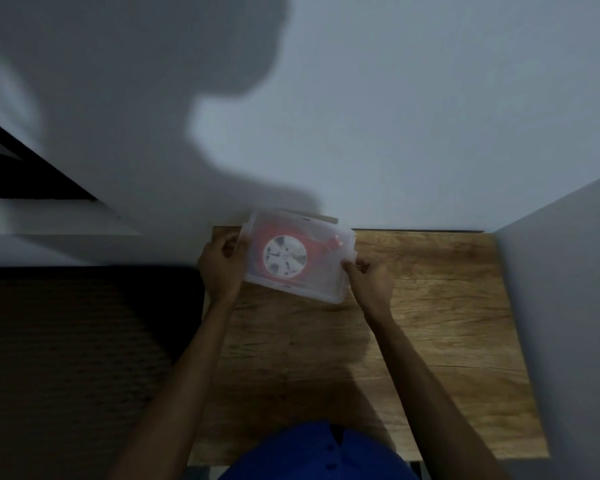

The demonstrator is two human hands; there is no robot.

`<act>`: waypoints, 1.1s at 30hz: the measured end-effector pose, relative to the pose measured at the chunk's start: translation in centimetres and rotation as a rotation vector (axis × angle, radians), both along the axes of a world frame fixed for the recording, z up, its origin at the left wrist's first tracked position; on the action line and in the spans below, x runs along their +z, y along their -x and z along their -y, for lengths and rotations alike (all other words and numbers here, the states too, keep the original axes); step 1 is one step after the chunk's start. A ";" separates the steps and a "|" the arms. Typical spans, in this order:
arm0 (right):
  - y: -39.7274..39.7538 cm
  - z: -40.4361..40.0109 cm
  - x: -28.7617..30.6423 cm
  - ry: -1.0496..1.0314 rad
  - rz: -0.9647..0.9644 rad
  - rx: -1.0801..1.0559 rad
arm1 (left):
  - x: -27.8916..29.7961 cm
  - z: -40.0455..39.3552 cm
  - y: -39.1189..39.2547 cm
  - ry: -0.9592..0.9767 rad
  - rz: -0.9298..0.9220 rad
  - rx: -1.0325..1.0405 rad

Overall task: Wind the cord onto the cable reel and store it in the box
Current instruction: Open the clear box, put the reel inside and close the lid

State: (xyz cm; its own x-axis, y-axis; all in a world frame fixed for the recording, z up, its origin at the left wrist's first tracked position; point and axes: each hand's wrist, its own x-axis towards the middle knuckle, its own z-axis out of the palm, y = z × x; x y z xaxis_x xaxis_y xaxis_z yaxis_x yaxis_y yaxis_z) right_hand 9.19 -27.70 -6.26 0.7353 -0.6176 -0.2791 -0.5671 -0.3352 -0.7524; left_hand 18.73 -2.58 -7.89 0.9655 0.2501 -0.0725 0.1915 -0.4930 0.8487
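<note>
Now both hands are on the box (297, 282), a clear plastic one sitting at the far end of the wooden bench (430, 306), close to the wall (395, 116). Inside, seen through the plastic, lies the red cable reel (284, 256) with its pale hub, the cord apparently wound on. The left hand (222, 268) has its grip closed on the left end, the right hand (369, 277) pinches the right end at the rim. Thin plastic like this looks light, a bit flexy and slick, so the short ends are the sensible holds. Room-wise: the wall sits tight behind, a side panel (568, 306) bounds the right, the bench edge drops off at left; open wood lies nearer the person.
</note>
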 end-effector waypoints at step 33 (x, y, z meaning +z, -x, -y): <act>-6.6 -3.6 2.4 0.467 -0.148 0.267 | 2.0 -2.4 -0.3 -0.283 -0.071 0.024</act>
